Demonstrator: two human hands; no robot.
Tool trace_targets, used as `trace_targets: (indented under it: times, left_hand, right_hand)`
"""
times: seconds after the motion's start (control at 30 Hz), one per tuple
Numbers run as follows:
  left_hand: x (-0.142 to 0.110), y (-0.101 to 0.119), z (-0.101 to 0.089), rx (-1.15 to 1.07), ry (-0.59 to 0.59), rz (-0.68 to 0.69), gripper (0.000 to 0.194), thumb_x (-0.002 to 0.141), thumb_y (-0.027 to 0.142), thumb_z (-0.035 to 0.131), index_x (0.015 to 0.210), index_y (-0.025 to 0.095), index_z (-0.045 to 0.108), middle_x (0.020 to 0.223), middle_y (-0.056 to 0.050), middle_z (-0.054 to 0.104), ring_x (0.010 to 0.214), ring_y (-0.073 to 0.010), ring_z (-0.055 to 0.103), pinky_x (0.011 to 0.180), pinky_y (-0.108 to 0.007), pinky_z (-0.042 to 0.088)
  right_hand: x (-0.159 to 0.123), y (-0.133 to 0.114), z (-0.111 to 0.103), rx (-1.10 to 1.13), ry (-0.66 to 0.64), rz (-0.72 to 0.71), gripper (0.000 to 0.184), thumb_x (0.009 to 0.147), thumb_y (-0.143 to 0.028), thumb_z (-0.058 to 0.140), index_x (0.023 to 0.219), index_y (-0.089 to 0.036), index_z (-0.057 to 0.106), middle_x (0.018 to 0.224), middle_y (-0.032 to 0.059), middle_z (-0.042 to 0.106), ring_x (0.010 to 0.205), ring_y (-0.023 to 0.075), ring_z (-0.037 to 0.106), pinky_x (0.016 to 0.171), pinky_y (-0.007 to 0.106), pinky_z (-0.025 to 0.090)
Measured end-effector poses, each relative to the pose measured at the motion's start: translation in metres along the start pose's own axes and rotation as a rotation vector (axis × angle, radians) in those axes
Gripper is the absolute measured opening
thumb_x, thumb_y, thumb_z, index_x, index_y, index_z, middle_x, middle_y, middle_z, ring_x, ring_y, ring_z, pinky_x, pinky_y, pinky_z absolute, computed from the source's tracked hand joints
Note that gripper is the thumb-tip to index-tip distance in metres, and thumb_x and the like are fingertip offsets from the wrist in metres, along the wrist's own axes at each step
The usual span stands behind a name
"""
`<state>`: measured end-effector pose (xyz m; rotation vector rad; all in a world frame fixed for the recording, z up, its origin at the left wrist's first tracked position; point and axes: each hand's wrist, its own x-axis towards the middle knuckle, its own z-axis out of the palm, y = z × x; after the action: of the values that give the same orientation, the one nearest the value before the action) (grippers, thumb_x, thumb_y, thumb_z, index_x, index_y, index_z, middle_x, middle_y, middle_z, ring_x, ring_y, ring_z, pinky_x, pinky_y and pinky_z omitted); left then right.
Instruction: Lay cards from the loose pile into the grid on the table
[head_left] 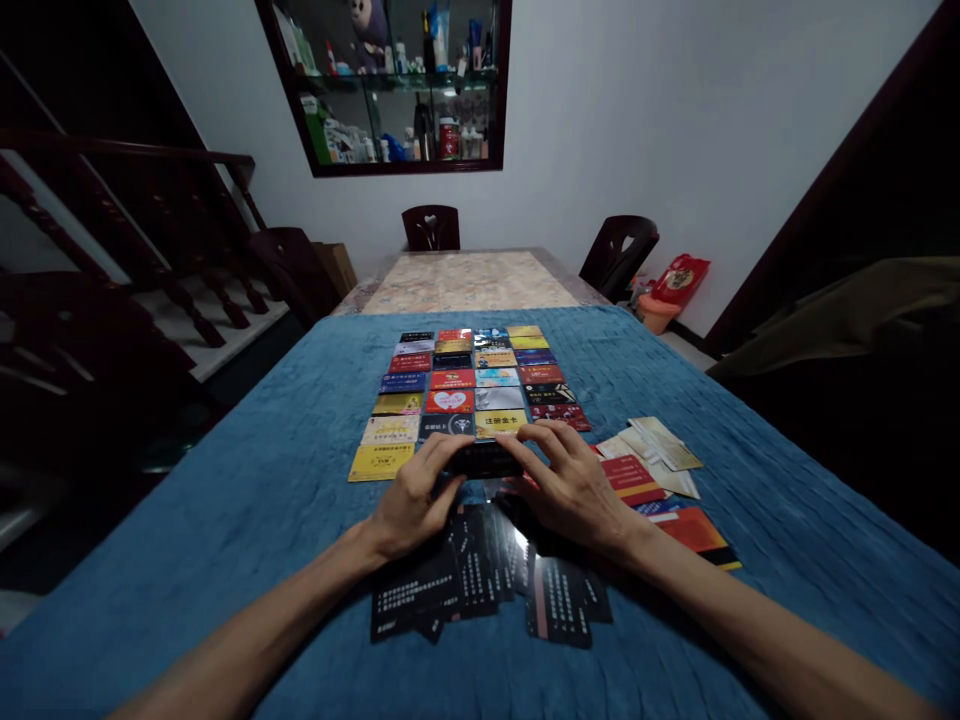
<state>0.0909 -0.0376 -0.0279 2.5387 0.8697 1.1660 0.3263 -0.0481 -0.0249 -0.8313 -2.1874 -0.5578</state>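
Both hands meet over a dark card [486, 459] on the blue cloth [247, 500]. My left hand [412, 495] pinches its left end with curled fingers, and my right hand [570, 480] grips its right end the same way. The card sits at the near edge of a grid of several colourful cards [469, 385] laid in neat rows. Just below my hands lies a fanned spread of several black cards with white print [480, 580].
Loose red, gold and beige cards [660, 470] lie scattered to the right. Beyond the cloth the marble tabletop [469, 280] runs to two dark chairs [430, 228]. A wall cabinet with bottles [397, 85] hangs behind; a staircase railing [127, 230] is on the left.
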Motion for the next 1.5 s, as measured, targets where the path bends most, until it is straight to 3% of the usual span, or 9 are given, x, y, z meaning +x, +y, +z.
trace_targets:
  times: [0.17, 0.33, 0.73, 1.0, 1.5]
  left_hand:
    - [0.0, 0.0, -0.002, 0.09, -0.047, -0.02, 0.058, 0.087, 0.006, 0.054, 0.14, 0.024, 0.04, 0.126, -0.011, 0.049, 0.117, -0.0232, 0.056, 0.099, -0.041, 0.055]
    - [-0.002, 0.001, -0.003, 0.171, -0.048, -0.017, 0.061, 0.087, 0.008, 0.053, 0.143, 0.025, 0.037, 0.133, -0.014, 0.043, 0.115, -0.025, 0.056, 0.097, -0.044, 0.056]
    - [0.0, -0.009, -0.01, 0.399, -0.118, 0.169, 0.061, 0.09, 0.014, 0.053, 0.147, 0.014, 0.032, 0.124, -0.019, 0.056, 0.11, -0.0304, 0.059, 0.087, -0.051, 0.058]
    - [0.018, -0.02, -0.024, 0.394, -0.122, 0.112, 0.062, 0.088, 0.013, 0.053, 0.147, 0.017, 0.035, 0.131, -0.019, 0.054, 0.118, -0.0318, 0.056, 0.095, -0.054, 0.054]
    - [0.08, -0.099, -0.061, 0.302, -0.085, -0.043, 0.054, 0.084, 0.013, 0.055, 0.138, 0.017, 0.047, 0.127, -0.013, 0.051, 0.12, -0.0266, 0.054, 0.104, -0.046, 0.049]
  right_hand:
    - [-0.001, 0.002, 0.0, 0.006, -0.001, 0.002, 0.038, 0.091, -0.018, 0.056, 0.128, -0.011, 0.056, 0.108, 0.0147, 0.062, 0.102, 0.0266, 0.051, 0.085, 0.042, 0.051]
    - [-0.001, 0.003, 0.0, 0.02, -0.004, 0.001, 0.041, 0.09, -0.022, 0.058, 0.129, -0.009, 0.055, 0.11, 0.0164, 0.061, 0.101, 0.0274, 0.051, 0.083, 0.043, 0.051]
    - [0.002, 0.007, 0.006, 0.053, -0.075, -0.004, 0.043, 0.089, -0.021, 0.055, 0.131, -0.01, 0.053, 0.102, 0.0152, 0.062, 0.092, 0.0262, 0.052, 0.074, 0.04, 0.05]
    - [0.032, 0.027, 0.008, 0.037, -0.166, -0.048, 0.045, 0.087, -0.027, 0.059, 0.129, -0.011, 0.053, 0.104, 0.0149, 0.06, 0.09, 0.0255, 0.051, 0.072, 0.038, 0.049]
    - [0.116, 0.089, 0.082, 0.189, -0.233, 0.007, 0.045, 0.086, -0.028, 0.065, 0.127, -0.015, 0.053, 0.112, 0.0134, 0.057, 0.097, 0.0254, 0.05, 0.08, 0.041, 0.049]
